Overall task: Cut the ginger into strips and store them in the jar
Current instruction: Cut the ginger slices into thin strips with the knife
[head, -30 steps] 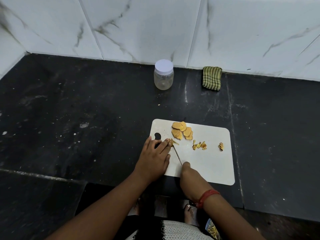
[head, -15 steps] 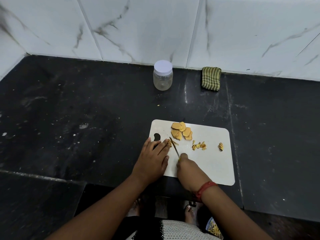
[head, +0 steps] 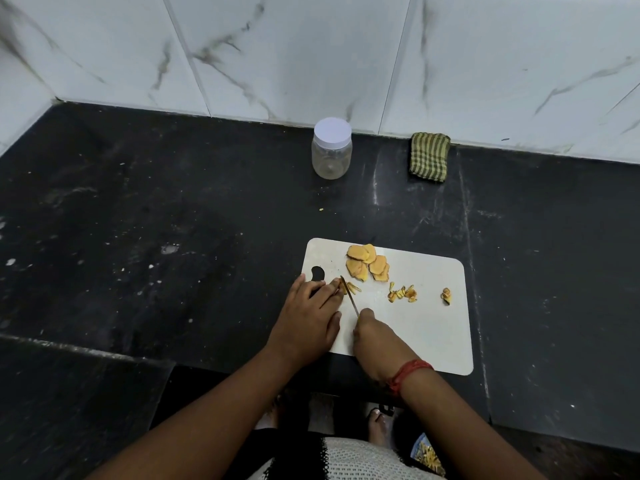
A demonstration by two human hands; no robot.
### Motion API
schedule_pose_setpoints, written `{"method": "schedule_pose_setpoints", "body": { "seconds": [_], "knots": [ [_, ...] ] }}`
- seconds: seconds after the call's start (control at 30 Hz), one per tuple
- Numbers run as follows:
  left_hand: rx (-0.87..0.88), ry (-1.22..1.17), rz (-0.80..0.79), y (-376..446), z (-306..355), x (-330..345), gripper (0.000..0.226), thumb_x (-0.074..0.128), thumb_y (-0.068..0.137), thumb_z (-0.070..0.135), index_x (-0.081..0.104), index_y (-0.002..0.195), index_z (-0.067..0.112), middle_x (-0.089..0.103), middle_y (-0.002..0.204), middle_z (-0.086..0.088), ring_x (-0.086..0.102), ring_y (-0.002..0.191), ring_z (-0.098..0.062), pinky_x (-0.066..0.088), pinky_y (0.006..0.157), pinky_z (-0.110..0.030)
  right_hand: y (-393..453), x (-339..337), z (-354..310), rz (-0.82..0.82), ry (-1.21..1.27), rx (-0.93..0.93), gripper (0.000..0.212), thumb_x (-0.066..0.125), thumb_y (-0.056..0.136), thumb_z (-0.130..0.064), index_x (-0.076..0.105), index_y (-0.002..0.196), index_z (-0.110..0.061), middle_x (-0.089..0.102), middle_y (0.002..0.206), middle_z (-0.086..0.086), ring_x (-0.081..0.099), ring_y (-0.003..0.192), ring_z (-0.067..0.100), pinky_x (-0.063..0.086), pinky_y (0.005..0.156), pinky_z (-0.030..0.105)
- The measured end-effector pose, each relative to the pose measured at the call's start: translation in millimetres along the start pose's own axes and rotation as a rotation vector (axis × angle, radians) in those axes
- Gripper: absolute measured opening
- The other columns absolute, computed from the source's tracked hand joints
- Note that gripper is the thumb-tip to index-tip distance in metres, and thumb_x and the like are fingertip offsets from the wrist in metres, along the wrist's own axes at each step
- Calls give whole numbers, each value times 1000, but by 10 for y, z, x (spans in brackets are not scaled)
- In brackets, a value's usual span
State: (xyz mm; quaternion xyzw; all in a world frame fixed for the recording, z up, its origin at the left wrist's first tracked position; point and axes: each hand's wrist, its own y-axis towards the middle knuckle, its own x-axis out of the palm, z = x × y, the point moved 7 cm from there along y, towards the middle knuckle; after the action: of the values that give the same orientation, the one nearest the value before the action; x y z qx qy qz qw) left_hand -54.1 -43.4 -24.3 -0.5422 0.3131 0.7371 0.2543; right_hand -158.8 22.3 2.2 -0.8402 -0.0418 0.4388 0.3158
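Ginger slice, thin yellow, pinned under left hand fingertips; right hand grips slim knife, blade now back against them after lifting. Strips multiplying beside; lidded clear jar far ahead.

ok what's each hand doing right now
left hand: open, fingertips pressing the ginger piece on the board
right hand: holding the knife

We cannot see the knife handle, buried inside the right hand. The ginger piece under the left hand's fingers is almost wholly covered. The white cutting board's near-left corner hides beneath both wrists.
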Motion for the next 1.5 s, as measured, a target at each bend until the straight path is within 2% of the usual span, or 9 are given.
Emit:
{"method": "schedule_pose_setpoints", "body": {
  "seconds": [0.13, 0.3, 0.57, 0.77, 0.9, 1.07, 1.23, 1.37, 1.5],
  "knots": [
    [-11, 7, -1, 18, 5, 3, 41, 46, 99, 36, 63, 133, 20, 55, 142, 1, 50, 124, -20, 27, 120, -53, 23, -2, -22, -14, -71, -14, 36, 38, 93, 0, 34, 128, 7, 64, 101, 17, 54, 72, 21, 36, 62, 26],
    [-28, 4, 39, 26, 21, -35, 37, 50, 96, 33, 67, 126, 18, 59, 137, 1, 53, 117, -20, 30, 119, -53, 0, -17, 1, -23, -22, -29, 30, 37, 92, 3, 37, 122, 4, 62, 96, 17, 44, 60, 14, 29, 48, 21],
    [-19, 8, 55, 36, 39, -27, 34, 53, 96, 29, 69, 123, 16, 60, 135, 0, 53, 115, -20, 31, 119, -53, 20, 3, 11, -1, 0, -11, 35, 38, 92, 2, 35, 127, 6, 63, 100, 17, 49, 69, 20, 27, 47, 19],
    [-24, 14, 66, 18, 39, -24, 36, 54, 95, 29, 68, 125, 16, 60, 137, 1, 53, 114, -20, 31, 118, -52, -78, 81, 56, -5, -39, -4, 43, 37, 94, -1, 27, 136, 5, 61, 113, 19, 61, 99, 28, 39, 71, 27],
    [-26, 20, 62, 36, 50, -20, 38, 53, 95, 29, 67, 127, 16, 59, 138, 0, 54, 115, -20, 31, 118, -53, -171, 69, 128, -16, -43, -8, 38, 37, 93, -1, 31, 130, 5, 62, 107, 18, 55, 79, 25, 33, 66, 26],
    [-32, 11, 56, 21, 46, -10, 38, 51, 96, 30, 67, 128, 17, 58, 140, 1, 53, 117, -20, 29, 119, -52, -290, 74, 197, -43, -56, -7, 37, 36, 94, -2, 31, 130, 1, 61, 105, 15, 50, 75, 21, 36, 68, 25],
    [-38, -6, 49, 16, 39, -1, 38, 50, 97, 29, 66, 129, 18, 57, 142, 1, 52, 118, -19, 27, 120, -53, -334, -54, 256, 52, -55, -21, 36, 36, 91, 2, 33, 126, 2, 58, 85, 10, 35, 53, 7, 24, 44, 20],
    [-39, -24, 56, 3, 35, -4, 37, 50, 97, 29, 66, 129, 17, 57, 142, 1, 52, 119, -20, 26, 121, -53, -226, -87, 124, 71, 20, -53, 22, 35, 94, 0, 36, 115, -2, 47, 70, 0, 40, 54, 10, 24, 44, 21],
    [-23, -17, 60, 2, 47, -26, 38, 50, 98, 29, 66, 130, 16, 56, 143, -1, 52, 120, -21, 28, 120, -55, -119, -75, 36, 37, 53, -59, 12, 36, 96, -6, 38, 108, -6, 56, 82, 9, 45, 60, 14, 29, 46, 20]
  ]
}}
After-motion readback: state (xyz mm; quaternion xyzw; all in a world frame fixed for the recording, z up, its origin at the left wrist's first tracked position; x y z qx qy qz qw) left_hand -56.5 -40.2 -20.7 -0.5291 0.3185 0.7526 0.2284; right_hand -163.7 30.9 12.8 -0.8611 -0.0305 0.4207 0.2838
